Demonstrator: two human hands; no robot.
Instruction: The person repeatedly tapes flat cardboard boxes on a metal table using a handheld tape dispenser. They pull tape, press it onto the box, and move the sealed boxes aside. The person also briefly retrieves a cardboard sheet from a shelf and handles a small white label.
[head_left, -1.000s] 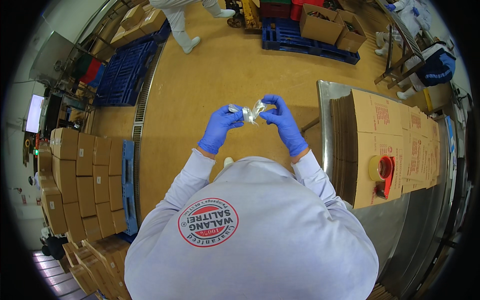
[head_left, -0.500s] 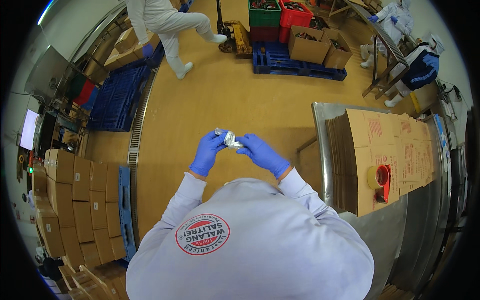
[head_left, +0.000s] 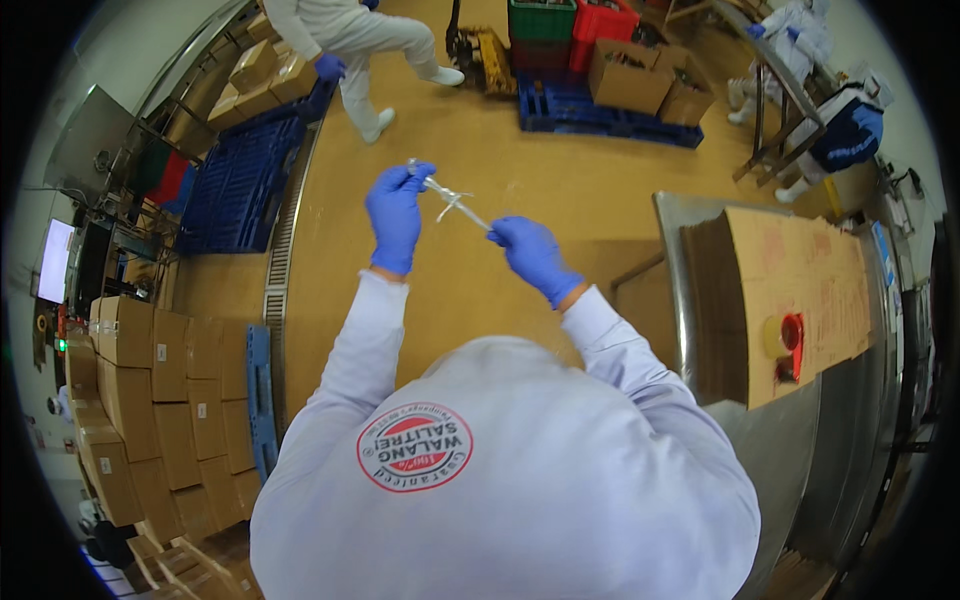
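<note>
A thin, shiny, whitish strip (head_left: 452, 198), perhaps plastic, stretches slantwise between my hands above the floor. Loose ends stick out from its middle like a knot; its exact kind I cannot make out. My blue-gloved left hand (head_left: 394, 218) pinches the upper end, and a short bit pokes out past the fingertips. Lower and to the right, my right hand (head_left: 534, 258), gloved in blue too, is closed around the other end. Both arms reach forward in white sleeves.
At right, flattened cardboard boxes (head_left: 815, 290) lie on a metal table (head_left: 685, 300), topped by a red tape dispenser (head_left: 790, 345). Stacked cartons (head_left: 180, 400) stand left. A white-clad co-worker (head_left: 385, 45) stands ahead left, near a blue pallet (head_left: 610, 115) and pallet jack (head_left: 490, 60).
My hands have moved forward and farther apart. The shiny bundle, crumpled between them before, is now drawn out into a thin strip. The co-worker's foot ahead has shifted slightly.
</note>
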